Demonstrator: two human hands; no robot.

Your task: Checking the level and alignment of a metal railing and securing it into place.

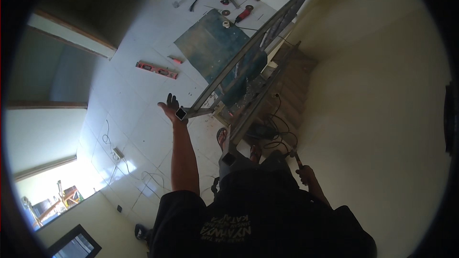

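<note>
My left hand [169, 108] is stretched out with its fingers spread, holding nothing. Its wrist, with a square dark watch [180, 113], is beside the lower end of a long metal railing frame [248, 48]; whether they touch, I cannot tell. The frame slants up toward the far right along the staircase. My right hand [305, 174], low on the right near the wall, is closed around the handle of what looks like a hammer [299, 161], its head pointing away from me. A nearer metal beam [258, 102] of the railing ends just in front of my legs.
Wooden stairs [294, 79] lie right of the railing, with a coiled black cable [282, 136] near my feet. A green mat [205, 45], a red spirit level [157, 69], a red-handled tool [175, 59] and a red angle grinder [244, 14] lie on the tiles. A power strip [117, 153] is left.
</note>
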